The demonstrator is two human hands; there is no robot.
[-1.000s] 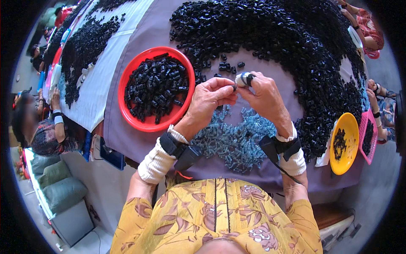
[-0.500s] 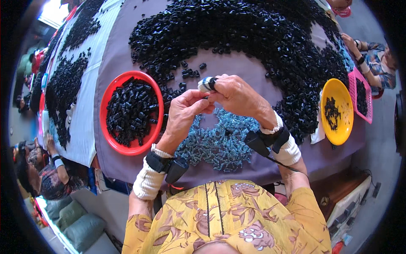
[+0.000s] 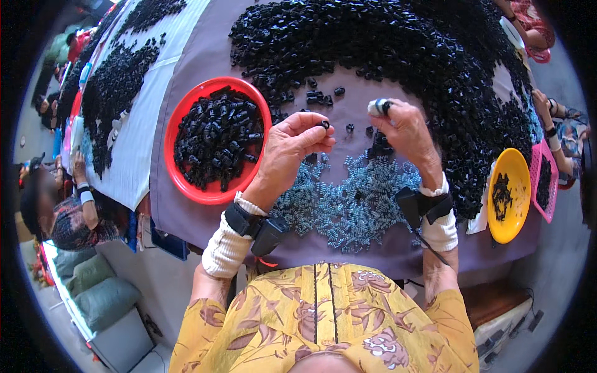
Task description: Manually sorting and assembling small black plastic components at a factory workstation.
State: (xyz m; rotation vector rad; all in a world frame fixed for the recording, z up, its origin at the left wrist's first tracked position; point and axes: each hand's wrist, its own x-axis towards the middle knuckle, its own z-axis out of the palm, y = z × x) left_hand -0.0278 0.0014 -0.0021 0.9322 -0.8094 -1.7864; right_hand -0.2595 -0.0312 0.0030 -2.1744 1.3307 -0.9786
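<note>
- The desk (image 3: 186, 56), under a purple cloth, carries everything and curves off toward the rim of the view
- A broad black heap (image 3: 423, 56) of small parts arcs across the far side and runs down the right edge
- A red bowl (image 3: 176, 174) on the left is filled with the same black parts
- A spread of pale blue springs (image 3: 348, 205) lies near the person, under and between both wrists
- A yellow dish (image 3: 519, 186) with a few dark bits sits at the right, just beside a pink basket (image 3: 540, 180)
- The left hand (image 3: 286, 152) hovers beside the red bowl, fingers pressed together, pinching one black part (image 3: 324, 125) at the tips
- The right hand (image 3: 407, 133) is curled over the springs; its taped fingers grip a small dark piece (image 3: 385, 105), too small to identify
- Loose black parts (image 3: 323, 94) are scattered just beyond the hands
</note>
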